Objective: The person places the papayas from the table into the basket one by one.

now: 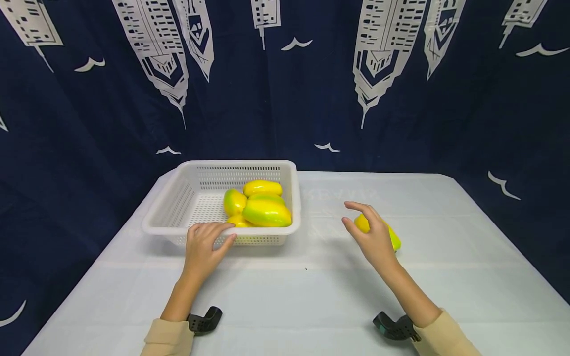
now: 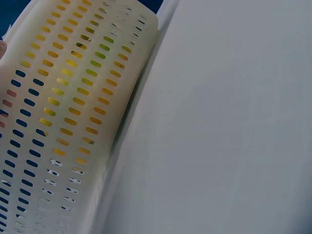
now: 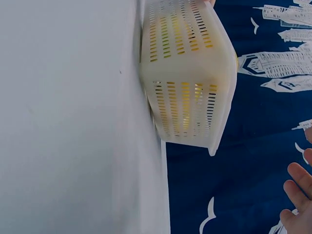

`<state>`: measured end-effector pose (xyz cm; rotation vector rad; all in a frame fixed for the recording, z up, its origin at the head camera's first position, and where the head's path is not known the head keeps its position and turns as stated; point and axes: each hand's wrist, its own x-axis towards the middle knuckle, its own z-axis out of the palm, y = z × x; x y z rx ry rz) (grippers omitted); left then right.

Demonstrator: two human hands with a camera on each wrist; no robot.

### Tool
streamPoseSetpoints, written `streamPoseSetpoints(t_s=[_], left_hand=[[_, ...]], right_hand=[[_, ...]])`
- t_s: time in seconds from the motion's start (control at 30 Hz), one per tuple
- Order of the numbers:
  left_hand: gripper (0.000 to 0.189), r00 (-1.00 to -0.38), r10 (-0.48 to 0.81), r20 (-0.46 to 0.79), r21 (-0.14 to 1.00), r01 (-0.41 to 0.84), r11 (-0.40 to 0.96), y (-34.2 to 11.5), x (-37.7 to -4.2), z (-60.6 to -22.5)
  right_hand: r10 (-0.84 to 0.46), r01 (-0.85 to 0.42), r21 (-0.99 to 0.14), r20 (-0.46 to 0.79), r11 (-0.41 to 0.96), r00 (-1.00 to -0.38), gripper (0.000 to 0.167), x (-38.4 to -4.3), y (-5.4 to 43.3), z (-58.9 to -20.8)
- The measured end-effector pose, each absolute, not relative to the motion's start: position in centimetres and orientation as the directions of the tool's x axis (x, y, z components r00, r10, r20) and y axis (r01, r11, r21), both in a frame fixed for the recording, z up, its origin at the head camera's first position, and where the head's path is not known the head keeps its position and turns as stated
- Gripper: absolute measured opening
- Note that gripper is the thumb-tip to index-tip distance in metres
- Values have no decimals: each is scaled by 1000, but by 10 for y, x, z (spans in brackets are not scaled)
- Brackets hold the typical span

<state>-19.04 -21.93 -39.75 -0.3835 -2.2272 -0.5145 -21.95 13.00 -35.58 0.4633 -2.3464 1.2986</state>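
Note:
A white perforated plastic basket (image 1: 166, 230) stands at the left of the table with several yellow-green mangoes (image 1: 268, 213) heaped in its right part. My left hand (image 1: 206, 245) holds the basket's front rim, fingers over the edge and thumb on the outer side. Through the slots in the left wrist view, skin tones and the yellow fruit (image 2: 73, 111) show. My right hand (image 1: 373, 237) hovers by a single mango (image 1: 394, 239) on the table, its thumb and fingers spread apart. The hand partly covers that mango in the head view. In the right wrist view, the right fingers (image 3: 300, 183) appear at the edge.
A white cloth covers the table (image 1: 285, 301). Behind it hangs a dark blue curtain (image 1: 285, 99) printed with white buildings and birds. Each wrist carries a black camera mount, one at the left sleeve (image 1: 166, 336) and one at the right sleeve (image 1: 445, 336).

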Motion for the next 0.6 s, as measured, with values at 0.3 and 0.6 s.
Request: streamPoseSetpoints(t_s=[0.3,0.6], left_hand=[[25,-626,108,772,230,434,871,-220,-192,-398],[25,-621,113,775,229,443,867,-221,-193,-398]], right_hand=[[-42,-442,-692,513,570,-857,35,-216,141,-363],[-41,-438,-677,518,592,-854,35,-215,153,-369]])
